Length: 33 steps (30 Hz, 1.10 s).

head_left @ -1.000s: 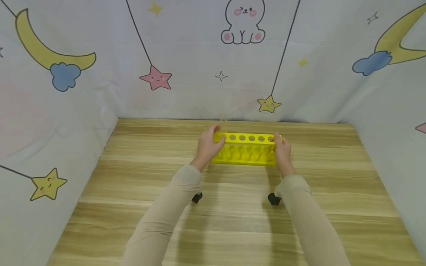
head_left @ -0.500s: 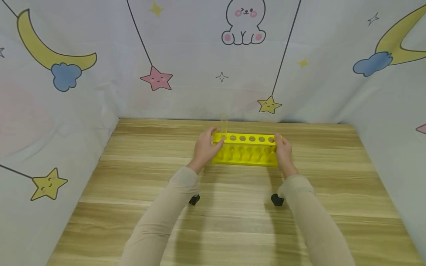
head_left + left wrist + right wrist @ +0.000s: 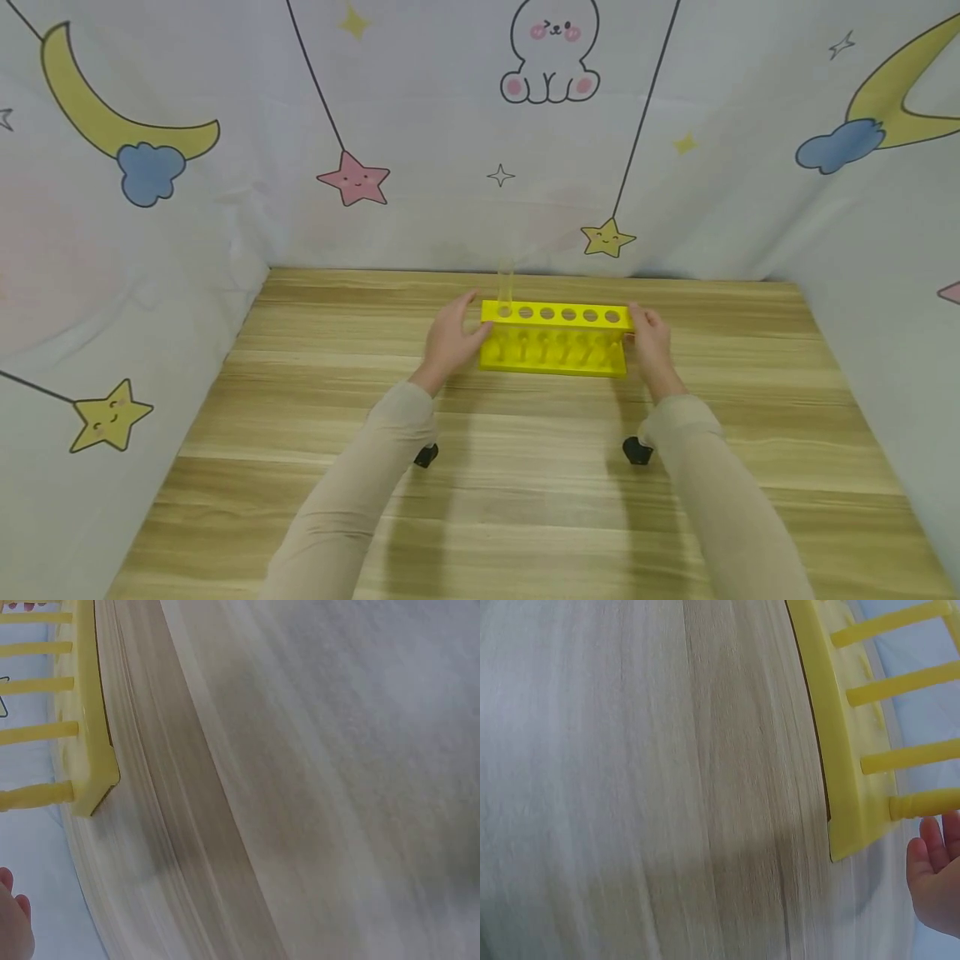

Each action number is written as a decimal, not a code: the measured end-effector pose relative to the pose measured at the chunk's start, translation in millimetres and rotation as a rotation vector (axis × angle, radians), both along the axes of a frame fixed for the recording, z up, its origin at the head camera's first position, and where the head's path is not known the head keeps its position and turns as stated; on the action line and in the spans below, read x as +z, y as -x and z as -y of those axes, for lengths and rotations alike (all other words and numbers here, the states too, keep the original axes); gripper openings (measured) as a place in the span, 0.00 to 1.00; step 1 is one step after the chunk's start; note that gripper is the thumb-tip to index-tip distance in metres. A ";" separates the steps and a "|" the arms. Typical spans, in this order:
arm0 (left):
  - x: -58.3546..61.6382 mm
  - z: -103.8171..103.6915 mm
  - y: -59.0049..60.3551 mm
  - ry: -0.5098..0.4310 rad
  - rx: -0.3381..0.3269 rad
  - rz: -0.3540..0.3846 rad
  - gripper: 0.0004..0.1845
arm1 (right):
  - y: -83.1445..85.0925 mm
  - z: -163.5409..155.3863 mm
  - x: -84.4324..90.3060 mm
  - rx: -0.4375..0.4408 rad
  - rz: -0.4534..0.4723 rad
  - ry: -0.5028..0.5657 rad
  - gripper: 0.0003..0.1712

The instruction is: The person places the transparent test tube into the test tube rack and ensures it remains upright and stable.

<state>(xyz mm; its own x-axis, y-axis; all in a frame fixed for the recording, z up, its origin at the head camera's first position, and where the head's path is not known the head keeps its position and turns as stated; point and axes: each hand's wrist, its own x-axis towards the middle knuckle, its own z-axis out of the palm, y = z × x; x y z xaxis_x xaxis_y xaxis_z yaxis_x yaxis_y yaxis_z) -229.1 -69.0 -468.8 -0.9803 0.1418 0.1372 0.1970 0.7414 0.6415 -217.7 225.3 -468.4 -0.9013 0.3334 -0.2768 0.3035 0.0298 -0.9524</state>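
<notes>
A yellow test tube rack [image 3: 553, 368] stands upright near the back of the table, with a row of round holes along its top bar. One clear test tube [image 3: 506, 283] sticks up from its leftmost hole. My left hand [image 3: 448, 340] is beside the left end, fingers spread, thumb tip close to the top bar. At the other end my right hand [image 3: 654, 348] has its thumb right at the bar's corner. In the right wrist view, the fingers [image 3: 934, 847] are loosely bent close to the end post; the left wrist view has the left fingers [image 3: 13, 919] apart from the rack.
The wood-grain table [image 3: 525, 500] has white cloth walls [image 3: 435, 100] printed with moons and stars behind it and at both sides. Small black pieces, one at the left wrist [image 3: 426, 455] and one at the right wrist [image 3: 637, 451], show below the sleeves.
Both hands have drawn outward from the rack: the left hand moved left off the test tube and top bar, the right hand slid right off the end. Rack and tube stay in place.
</notes>
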 end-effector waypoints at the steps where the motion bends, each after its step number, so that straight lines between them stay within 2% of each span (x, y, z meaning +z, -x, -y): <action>1: -0.1 1.4 -0.4 0.000 0.003 0.007 0.31 | -0.1 -1.3 -0.2 0.000 -0.007 -0.001 0.14; 8: -1.6 10.9 -3.4 -0.022 0.015 0.047 0.30 | -1.7 -12.8 -2.0 -0.005 -0.032 -0.091 0.15; 21: -11.1 34.8 -8.5 0.005 0.018 0.025 0.26 | -15.4 -33.4 -9.5 0.128 -0.051 -0.376 0.24; 26: -11.8 48.1 -9.9 0.101 0.016 -0.019 0.24 | -20.1 -41.0 -4.8 0.185 -0.050 -0.467 0.27; 33: -14.7 73.0 -13.2 0.263 0.060 -0.066 0.21 | -26.2 -51.7 4.1 0.251 -0.074 -0.508 0.29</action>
<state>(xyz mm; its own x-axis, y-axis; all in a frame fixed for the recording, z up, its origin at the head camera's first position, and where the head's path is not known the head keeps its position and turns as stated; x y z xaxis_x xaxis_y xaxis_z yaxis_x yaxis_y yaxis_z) -215.9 -142.0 -483.6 -0.9783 0.1226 0.1673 0.1824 0.8926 0.4123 -191.5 277.0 -464.3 -0.9808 0.1816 -0.0708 0.1613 0.5521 -0.8180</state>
